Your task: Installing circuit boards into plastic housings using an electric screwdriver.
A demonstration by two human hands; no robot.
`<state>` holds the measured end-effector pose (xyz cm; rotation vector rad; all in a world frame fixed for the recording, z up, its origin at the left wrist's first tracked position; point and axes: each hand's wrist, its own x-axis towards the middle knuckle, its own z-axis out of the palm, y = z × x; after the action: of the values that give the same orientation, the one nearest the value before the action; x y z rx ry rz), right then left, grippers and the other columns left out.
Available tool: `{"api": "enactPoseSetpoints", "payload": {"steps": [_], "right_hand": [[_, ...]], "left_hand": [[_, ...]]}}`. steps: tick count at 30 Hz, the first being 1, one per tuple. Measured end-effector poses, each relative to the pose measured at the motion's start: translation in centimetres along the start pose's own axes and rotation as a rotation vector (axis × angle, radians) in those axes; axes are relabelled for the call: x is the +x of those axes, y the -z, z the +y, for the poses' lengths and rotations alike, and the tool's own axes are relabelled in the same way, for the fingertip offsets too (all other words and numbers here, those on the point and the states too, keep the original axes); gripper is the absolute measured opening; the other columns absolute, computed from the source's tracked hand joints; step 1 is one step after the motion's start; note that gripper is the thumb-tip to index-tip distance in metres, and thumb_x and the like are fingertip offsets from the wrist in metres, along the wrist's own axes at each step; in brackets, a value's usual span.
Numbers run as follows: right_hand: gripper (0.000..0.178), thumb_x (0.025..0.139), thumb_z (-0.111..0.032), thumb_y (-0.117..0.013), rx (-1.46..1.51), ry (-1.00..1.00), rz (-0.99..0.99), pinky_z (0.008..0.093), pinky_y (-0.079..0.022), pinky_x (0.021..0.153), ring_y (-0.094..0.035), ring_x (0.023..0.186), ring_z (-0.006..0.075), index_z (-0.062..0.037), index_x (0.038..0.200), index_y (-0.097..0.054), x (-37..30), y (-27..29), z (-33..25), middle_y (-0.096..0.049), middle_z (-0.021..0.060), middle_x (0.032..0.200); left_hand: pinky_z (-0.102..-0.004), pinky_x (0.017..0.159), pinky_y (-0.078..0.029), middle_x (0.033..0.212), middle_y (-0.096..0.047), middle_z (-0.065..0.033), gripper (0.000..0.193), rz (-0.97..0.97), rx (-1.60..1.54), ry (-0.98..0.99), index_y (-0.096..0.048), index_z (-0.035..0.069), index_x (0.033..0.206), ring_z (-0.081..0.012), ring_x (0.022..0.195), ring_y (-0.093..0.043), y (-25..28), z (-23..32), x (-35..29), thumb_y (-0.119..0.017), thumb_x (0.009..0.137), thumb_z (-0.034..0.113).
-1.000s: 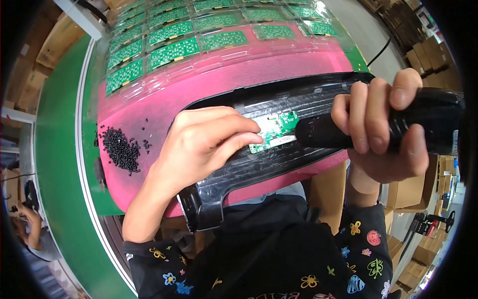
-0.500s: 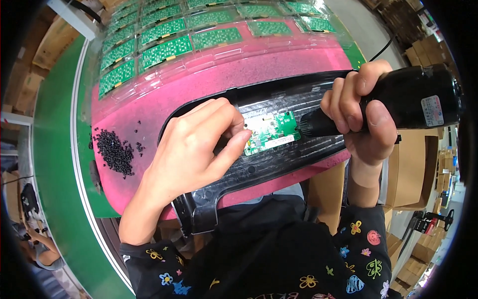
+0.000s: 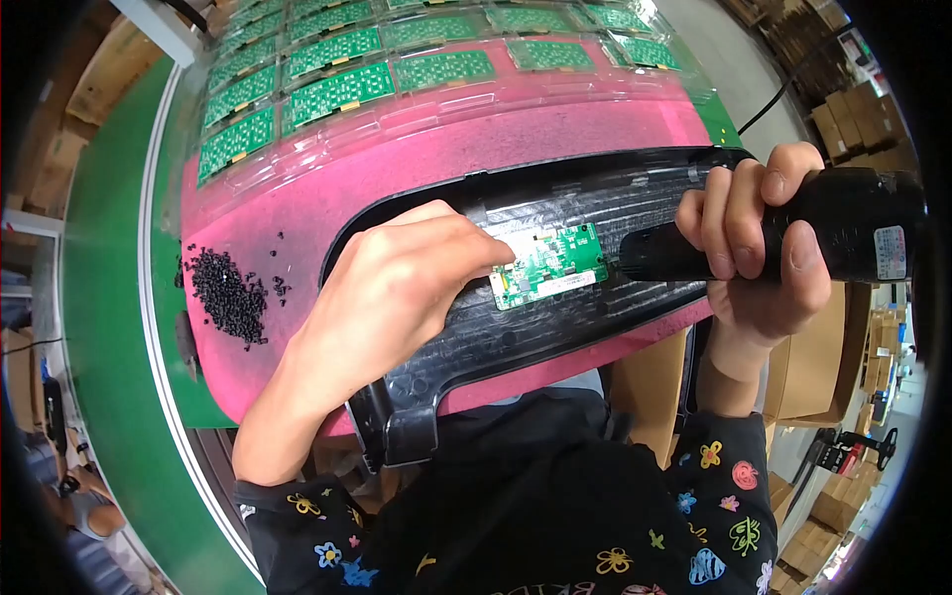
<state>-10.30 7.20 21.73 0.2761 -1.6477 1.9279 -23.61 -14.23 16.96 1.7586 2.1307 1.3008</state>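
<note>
Green circuit board [image 3: 570, 260] is lying inside the black plastic shell [image 3: 476, 342], on the pink mat [image 3: 337, 193]. Left hand [image 3: 392, 273] is reaching over the board's left end, fingers bent inward; can't tell if they're pinching anything. Right hand [image 3: 746, 233] is gripping a black handheld driver [image 3: 853, 223], fingers wrapped round, nose pointing at the board's right edge; contact unclear. Small black pieces [image 3: 226, 297], probably screws, are sitting left on the mat; clear trays [image 3: 426, 109] of boards are lying beyond. Good handling is probably calling for left fingertips steadying the board's edge, avoiding components, with the driver pointing square to the board and not scraping it.
</note>
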Motion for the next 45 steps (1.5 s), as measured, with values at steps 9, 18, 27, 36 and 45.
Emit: {"api": "enactPoseSetpoints", "payload": {"steps": [9,18,27,36,45], "right_hand": [[0.033,0.086,-0.032,-0.062,-0.138,-0.068,0.022,0.0259,-0.034,0.053,-0.039,0.048,0.0084,-0.0088,0.1,-0.043,-0.1,-0.4,0.4,-0.042,-0.0032,0.059],[0.034,0.082,-0.021,-0.067,0.011,-0.059,-0.021,0.0234,-0.036,0.045,-0.042,0.049,0.0096,-0.0038,0.102,-0.045,0.0,-0.6,1.0,-0.043,0.0006,0.06],[0.033,0.09,-0.036,-0.059,-0.022,-0.049,-0.067,0.0267,-0.035,0.056,-0.041,0.052,0.0074,-0.0111,0.106,-0.045,0.3,-1.3,0.4,-0.043,-0.0061,0.06],[0.031,0.084,-0.02,-0.066,0.397,0.043,-0.121,0.0255,-0.039,0.065,-0.052,0.06,0.0081,-0.0107,0.104,-0.046,1.1,-3.8,-1.7,-0.054,-0.0045,0.066],[0.029,0.089,-0.029,-0.062,0.199,-0.045,-0.172,0.0254,-0.037,0.061,-0.047,0.057,0.0063,-0.0133,0.106,-0.044,1.1,-5.0,-0.2,-0.05,-0.0069,0.065]], "left_hand": [[-0.0355,0.066,-0.05,0.076,-0.064,-0.0119,0.012,0.013,0.014,0.019,-0.066,-0.002,0.085,-0.028,0.071,-0.062,0.1,0.2,0.2,-0.07,0.074,-0.005],[-0.036,0.064,-0.047,0.075,-0.057,-0.0104,0.013,-0.041,0.081,0.105,-0.059,0.0,0.083,-0.0271,0.071,-0.058,0.4,1.1,0.5,-0.071,0.079,0.004],[-0.0357,0.064,-0.048,0.077,-0.059,-0.0098,0.017,-0.067,0.047,0.065,-0.061,0.0,0.085,-0.0275,0.071,-0.059,0.3,0.3,-0.1,-0.074,0.076,0.005],[-0.0331,0.059,-0.047,0.078,-0.062,-0.0121,0.019,0.002,-0.212,-0.033,-0.063,-0.002,0.087,-0.027,0.068,-0.061,0.7,0.8,0.5,-0.075,0.072,-0.001],[-0.0379,0.062,-0.05,0.08,-0.062,-0.0113,0.027,-0.062,-0.047,-0.136,-0.061,-0.002,0.089,-0.0305,0.074,-0.061,0.9,-0.1,0.1,-0.078,0.069,0.006]]}}
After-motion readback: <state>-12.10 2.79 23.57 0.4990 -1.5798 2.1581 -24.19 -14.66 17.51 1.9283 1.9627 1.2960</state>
